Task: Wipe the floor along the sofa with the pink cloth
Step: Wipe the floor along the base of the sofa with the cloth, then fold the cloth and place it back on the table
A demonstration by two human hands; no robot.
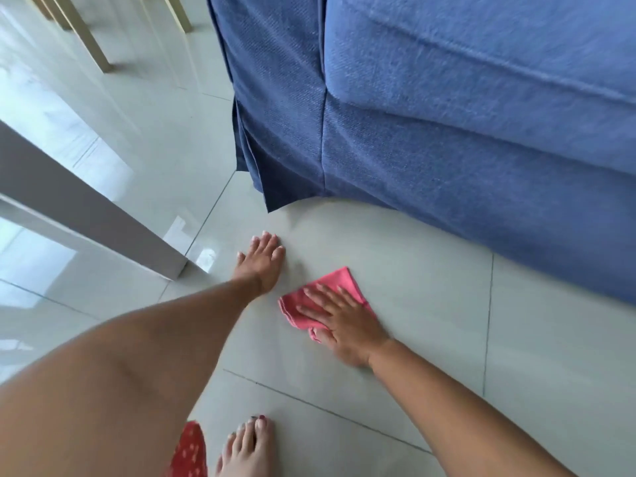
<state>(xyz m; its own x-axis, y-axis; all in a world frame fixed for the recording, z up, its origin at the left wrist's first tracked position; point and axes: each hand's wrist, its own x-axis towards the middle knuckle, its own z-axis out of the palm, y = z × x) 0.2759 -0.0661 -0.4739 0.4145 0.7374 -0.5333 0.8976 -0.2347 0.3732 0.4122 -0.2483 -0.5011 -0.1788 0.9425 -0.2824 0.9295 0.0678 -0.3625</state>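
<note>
The pink cloth [330, 287] lies folded on the pale tiled floor [413, 304], a short way in front of the blue sofa [447, 149]. My right hand [344, 325] presses flat on the cloth with the fingers spread and pointing up-left. The thumb is tucked at the cloth's near edge. My left hand [263, 259] rests flat on the bare floor to the left of the cloth, near the sofa's corner, and holds nothing.
A grey table leg [103, 215] slants down to the floor just left of my left hand. Wooden chair legs [89, 39] stand at the far left. My bare foot [246, 449] and a bit of red dotted fabric [191, 449] are at the bottom edge.
</note>
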